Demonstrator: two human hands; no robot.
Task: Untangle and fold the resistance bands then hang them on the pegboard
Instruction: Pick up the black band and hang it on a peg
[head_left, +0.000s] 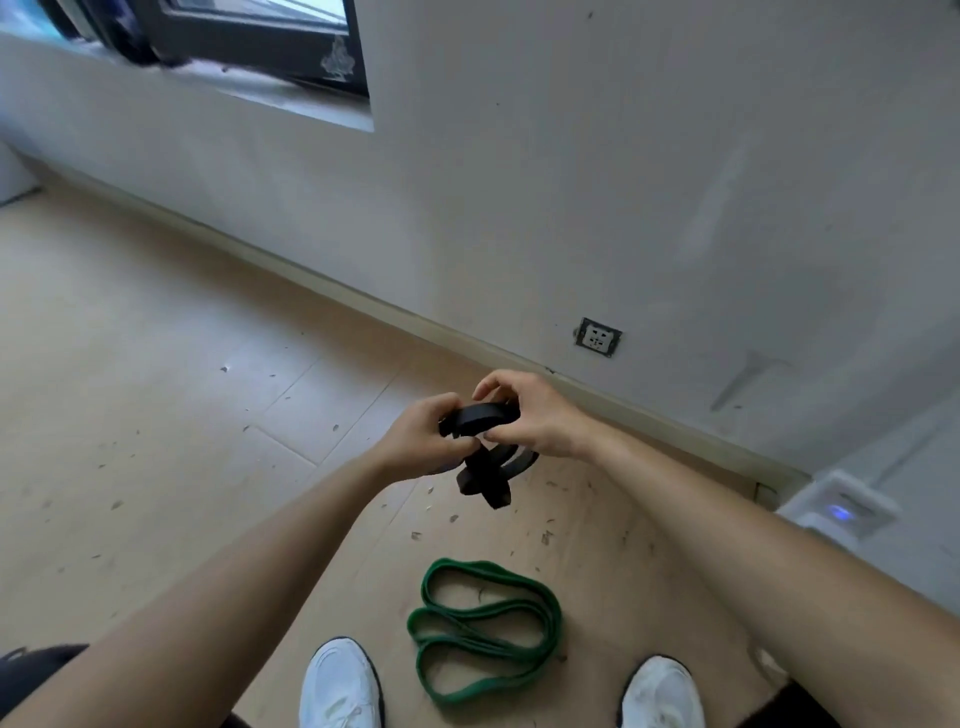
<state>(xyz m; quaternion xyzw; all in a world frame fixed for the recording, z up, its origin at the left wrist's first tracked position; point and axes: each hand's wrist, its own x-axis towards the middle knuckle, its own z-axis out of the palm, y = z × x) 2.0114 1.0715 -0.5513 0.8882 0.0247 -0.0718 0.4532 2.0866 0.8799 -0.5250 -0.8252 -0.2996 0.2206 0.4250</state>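
Note:
A black resistance band (485, 418) is bunched into folded loops in the air in front of me, with a crossed tangle of it hanging just below. My left hand (418, 439) grips its left end with curled fingers. My right hand (527, 413) pinches its right end from above. A green resistance band (485, 631) lies in several loose loops on the floor between my feet. No pegboard is in view.
My two white shoes (340, 686) stand on the pale wooden floor (156, 415), one on each side of the green band. A grey wall with a socket (597, 336) runs just ahead. A white device with a blue light (839, 506) sits at the right. A window is at top left.

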